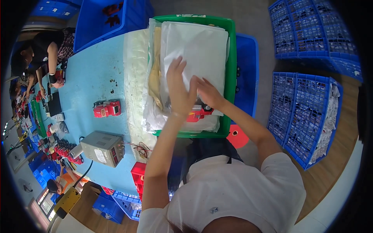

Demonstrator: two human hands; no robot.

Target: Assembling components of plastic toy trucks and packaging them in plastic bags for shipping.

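My left hand (179,87) lies flat with fingers spread on a white sheet (202,50) that covers the contents of a green crate (232,70). Close beside it, my right hand (208,93) presses on the same sheet near its lower edge. Under the sheet's edge a red toy truck (199,113) shows, just below both hands. Clear plastic bags (155,116) line the crate's left side.
Another red toy truck (107,108) stands on the light blue table (93,77), near a grey box-shaped device (103,148) with wires. Blue crates (307,116) stand on the floor at right. Other people (46,50) work along the table at left.
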